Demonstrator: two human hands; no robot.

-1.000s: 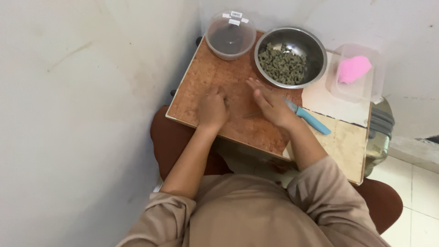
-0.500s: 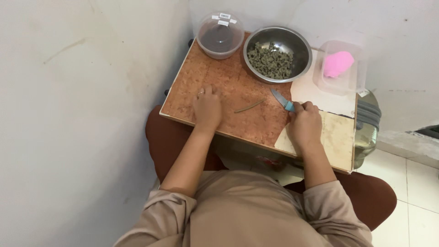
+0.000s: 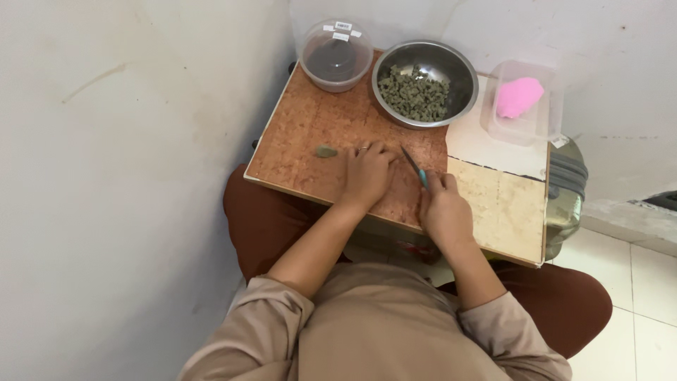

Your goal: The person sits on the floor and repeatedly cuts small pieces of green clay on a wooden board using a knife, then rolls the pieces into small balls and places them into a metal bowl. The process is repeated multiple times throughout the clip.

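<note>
My left hand [image 3: 367,174] rests with curled fingers on the brown board [image 3: 303,134], over the spot where a thin green stalk lay. The stalk is hidden under its fingers. My right hand [image 3: 442,209] grips a small knife by its teal handle [image 3: 422,176]. The blade [image 3: 409,158] points away from me, right beside my left fingertips. A small green piece [image 3: 325,151] lies on the board to the left of my left hand. Behind the hands, a steel bowl [image 3: 462,67] holds several chopped green pieces [image 3: 415,92].
A clear round plastic tub [image 3: 336,53] stands at the back left of the board. A clear box holding a pink object [image 3: 520,97] sits at the back right. The pale part of the tabletop [image 3: 504,204] is on the right, walls close in on the left and behind, and a tiled floor is at the right.
My left hand slid right onto the green stalk, uncovering a small green piece. My right hand brought the knife left until the blade is beside the left fingers.
</note>
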